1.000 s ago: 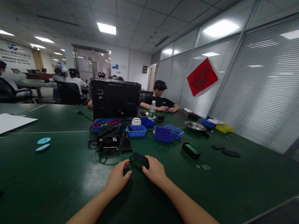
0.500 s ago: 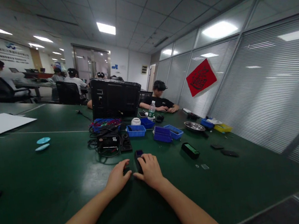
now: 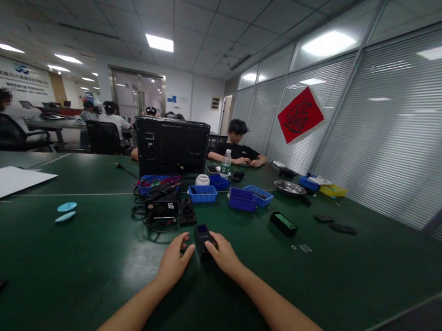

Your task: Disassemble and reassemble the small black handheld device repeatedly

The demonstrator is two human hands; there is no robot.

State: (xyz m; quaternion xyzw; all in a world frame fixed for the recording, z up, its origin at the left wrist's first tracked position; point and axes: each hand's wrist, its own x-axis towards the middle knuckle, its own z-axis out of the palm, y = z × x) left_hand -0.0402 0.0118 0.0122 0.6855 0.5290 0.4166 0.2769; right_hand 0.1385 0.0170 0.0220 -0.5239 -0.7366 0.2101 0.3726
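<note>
Both my hands rest on the green table (image 3: 75, 275) around a small black device (image 3: 203, 237) with a little screen at its far end. My left hand (image 3: 174, 262) curls against the device's left side, fingers bent. On its right side my right hand (image 3: 222, 254) grips it with closed fingers. The device lies lengthwise, pointing away from me. A second black device with a green face (image 3: 283, 223) lies to the right, apart from my hands.
Beyond my hands sit a black tool with coiled cables (image 3: 161, 213), several blue bins (image 3: 202, 193), a metal bowl (image 3: 289, 187), a yellow tray (image 3: 333, 190) and a black computer case (image 3: 172, 144). Small dark plates (image 3: 342, 229) lie at right. A person (image 3: 239, 149) sits across the table.
The black device has been turned from lying crosswise to pointing away from me, between both hands. My right hand shifted slightly left with it.
</note>
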